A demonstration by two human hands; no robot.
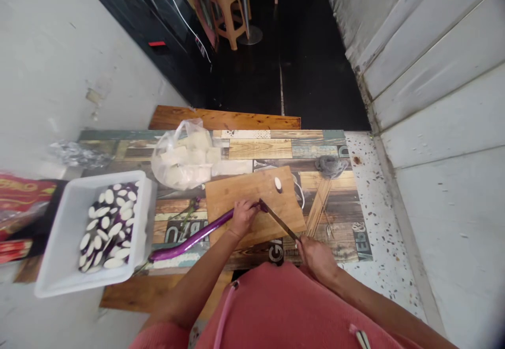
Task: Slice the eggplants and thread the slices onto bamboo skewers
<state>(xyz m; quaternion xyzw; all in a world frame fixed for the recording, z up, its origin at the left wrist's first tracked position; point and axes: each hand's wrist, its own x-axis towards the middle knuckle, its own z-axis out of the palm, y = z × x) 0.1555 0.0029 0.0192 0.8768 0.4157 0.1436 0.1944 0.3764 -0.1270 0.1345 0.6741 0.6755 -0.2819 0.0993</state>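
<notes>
**Eggplant [205, 232] held at the knife [281, 222], a heap of slices in the tub [59, 265]**

From my remote seat I look down on a person's two bare hands over a wooden cutting board [236, 185], which lies on a table [260, 149] with a patchwork wood pattern. The left hand [245, 216] is clasped around the long purple eggplant, close to one end. That end lies on the board; the rest runs off to the left, over the table, to near the corner of the white tub. The right hand [319, 257] is wrapped around the knife handle, the blade angled across the board with its tip just beside the left fingers. I cannot tell whether the edge is biting into the eggplant.

As for progress, I judge a good part of the slicing done: many pale, purple-edged slices [114, 229] lie piled in the tub, and a single oval slice [278, 184] sits alone near the board's far edge. Most of the length of the eggplant in hand looks uncut, so that much is left. I see no other whole eggplant on the table.

Behind the board, a clear plastic bag [158, 165] of pale blocks stands apart; to the right lie thin sticks [319, 207].
</notes>
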